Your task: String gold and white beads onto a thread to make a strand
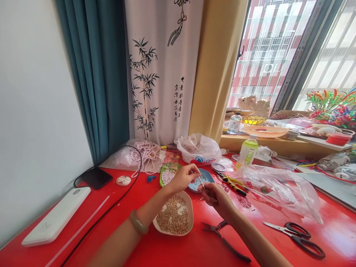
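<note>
A short string of pale beads (202,182) stretches between my hands, above a blue dish (210,178) with small pieces in it. My left hand (182,178), a bangle on its wrist, is closed in a pinch at the upper end of the string. The lower end sits between the thumb and fingers of my right hand (216,195), also closed. Below my left hand stands a cream bowl (190,226) of gold beads. Behind that hand, a green dish (162,171) holds pale and gold beads. Fine details at the fingertips are too small to make out.
Pliers (222,237) and scissors (297,235) lie at the front right; yellow-black pliers (233,184) lie farther back. A clear plastic bag (278,189), a drink bottle (248,150) and a white bag (198,146) stand behind. At left: power bank (57,217), phone (97,178), black cable (111,205).
</note>
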Tool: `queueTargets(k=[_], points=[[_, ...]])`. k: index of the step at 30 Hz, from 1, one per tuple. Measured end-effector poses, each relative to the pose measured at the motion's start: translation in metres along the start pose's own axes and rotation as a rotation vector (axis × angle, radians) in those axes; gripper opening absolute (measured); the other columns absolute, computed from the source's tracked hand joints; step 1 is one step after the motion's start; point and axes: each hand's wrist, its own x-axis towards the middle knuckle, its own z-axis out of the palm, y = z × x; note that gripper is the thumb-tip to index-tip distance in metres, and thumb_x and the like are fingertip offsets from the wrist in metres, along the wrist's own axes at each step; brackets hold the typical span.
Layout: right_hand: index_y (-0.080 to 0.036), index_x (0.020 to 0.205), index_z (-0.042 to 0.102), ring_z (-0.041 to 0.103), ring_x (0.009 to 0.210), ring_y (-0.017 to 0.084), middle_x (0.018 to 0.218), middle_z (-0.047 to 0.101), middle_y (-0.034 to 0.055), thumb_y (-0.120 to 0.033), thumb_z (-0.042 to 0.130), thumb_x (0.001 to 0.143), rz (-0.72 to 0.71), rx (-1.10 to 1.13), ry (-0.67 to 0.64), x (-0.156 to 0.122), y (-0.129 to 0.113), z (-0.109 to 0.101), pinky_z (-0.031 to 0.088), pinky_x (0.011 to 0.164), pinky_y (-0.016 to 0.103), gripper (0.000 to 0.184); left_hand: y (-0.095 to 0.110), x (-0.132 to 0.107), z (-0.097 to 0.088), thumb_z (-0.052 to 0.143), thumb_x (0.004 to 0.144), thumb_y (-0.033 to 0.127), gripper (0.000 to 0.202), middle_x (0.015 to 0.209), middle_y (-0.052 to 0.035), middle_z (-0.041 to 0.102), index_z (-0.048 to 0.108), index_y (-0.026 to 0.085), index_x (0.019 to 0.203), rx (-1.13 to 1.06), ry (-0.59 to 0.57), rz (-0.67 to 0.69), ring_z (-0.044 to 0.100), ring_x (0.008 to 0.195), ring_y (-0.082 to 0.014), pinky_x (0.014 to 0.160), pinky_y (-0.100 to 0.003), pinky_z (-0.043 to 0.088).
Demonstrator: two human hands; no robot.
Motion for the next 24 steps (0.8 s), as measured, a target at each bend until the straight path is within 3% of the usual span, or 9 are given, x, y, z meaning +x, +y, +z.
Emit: queueTargets(k=[6,9,12,15,20,24], points=[[-0.014,0.060,0.056,0.011,0.037,0.004,0.038,0.030,-0.0071,-0.030,0.041,0.069,0.016,0.001,-0.022,-0.0035,-0.0047,0.0030,0.006,0.039,0.022,0.024,0.0025,0.0000,0.0010,0.053,0.068,0.024,0.011,0.059,0.0032,0.045,0.050,0.013,0.069,-0.033,0.007,-0.030,0.041,0.049,-0.0065,0.048,-0.020,0.032],[-0.013,0.067,0.059,0.014,0.035,0.004,0.039,0.036,-0.0063,-0.032,0.043,0.069,0.024,-0.003,-0.016,-0.0022,-0.0049,0.0042,0.010,0.037,0.021,0.025,0.0023,0.0004,0.0006,0.054,0.067,0.024,0.012,0.059,0.0029,0.046,0.049,0.013,0.068,-0.050,0.016,-0.037,0.041,0.049,-0.0062,0.048,-0.020,0.033],[-0.013,0.073,0.061,0.040,0.040,0.007,0.051,0.054,0.0006,-0.038,0.046,0.068,0.036,0.000,0.005,0.0020,-0.0021,0.0043,0.027,0.041,0.021,0.030,-0.0008,0.0014,-0.0014,0.054,0.067,0.025,0.012,0.059,0.0029,0.046,0.050,0.013,0.068,-0.053,0.017,-0.029,0.041,0.049,-0.0061,0.049,-0.020,0.034],[-0.012,0.078,0.062,0.058,0.069,0.017,0.068,0.064,0.0072,-0.038,0.047,0.067,0.014,-0.025,0.048,0.0043,0.0002,0.0032,0.040,0.063,0.027,0.032,-0.0043,0.0023,-0.0029,0.054,0.067,0.025,0.012,0.059,0.0030,0.046,0.051,0.013,0.068,-0.037,0.022,-0.032,0.041,0.049,-0.0063,0.048,-0.020,0.033],[-0.015,0.087,0.064,0.059,0.080,0.022,0.076,0.066,0.0070,-0.038,0.045,0.071,-0.011,-0.154,0.158,-0.0014,-0.0036,0.0026,0.041,0.070,0.033,0.034,-0.0041,0.0020,-0.0010,0.054,0.066,0.024,0.012,0.059,0.0023,0.047,0.051,0.012,0.068,-0.013,0.033,-0.080,0.042,0.050,-0.0067,0.048,-0.020,0.033],[-0.013,0.081,0.065,0.054,0.060,0.014,0.068,0.064,0.0052,-0.037,0.049,0.070,-0.030,-0.198,0.224,-0.0027,-0.0036,0.0044,0.041,0.057,0.026,0.030,-0.0026,0.0009,0.0005,0.056,0.065,0.026,0.015,0.057,0.0028,0.046,0.051,0.012,0.067,-0.034,0.038,-0.124,0.041,0.048,-0.0064,0.048,-0.020,0.034]])
